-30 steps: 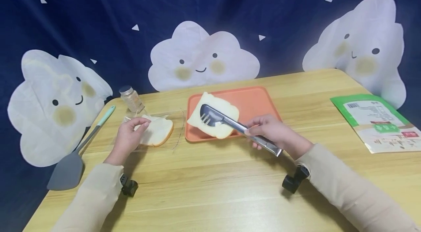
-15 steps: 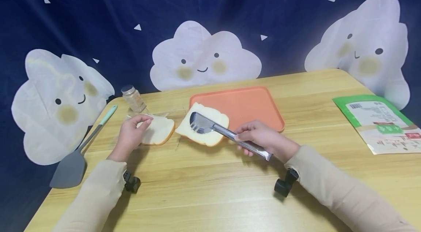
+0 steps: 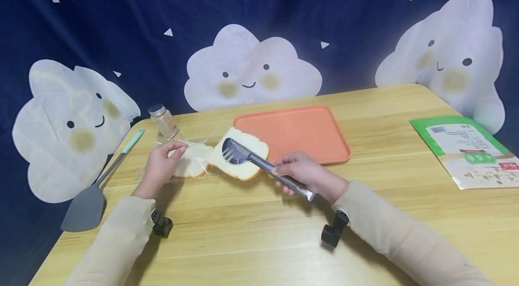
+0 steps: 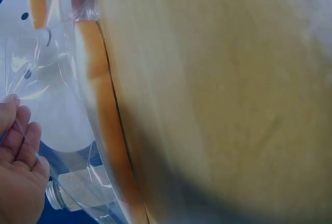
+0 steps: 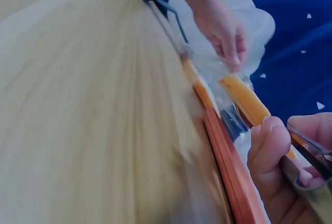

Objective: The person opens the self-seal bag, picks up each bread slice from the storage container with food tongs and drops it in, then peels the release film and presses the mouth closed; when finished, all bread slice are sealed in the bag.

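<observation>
My left hand [image 3: 164,164] pinches the upper film of a clear plastic bag [image 4: 39,86], lifting it. Inside that bag a bread slice [image 4: 106,115] lies flat on the table; the film covers part of it in the head view. My right hand [image 3: 302,171] grips metal tongs [image 3: 263,164], whose slotted head clamps a second bread slice [image 3: 247,147]. This held slice hangs above the table, between the bag and the tray, its left corner overlapping the bag's mouth. In the right wrist view, the held slice [image 5: 244,97] shows edge-on near the left hand's fingertips.
An orange tray [image 3: 302,130] lies behind the right hand. A small lidded jar [image 3: 164,121] stands behind the bag. On the left rests a grey spatula [image 3: 87,207] with a mint handle. A green and white package [image 3: 470,155] lies at the right.
My right hand has carried the tonged bread slice leftward from over the tray to the bag's mouth. My left hand keeps the film pinched in about the same spot.
</observation>
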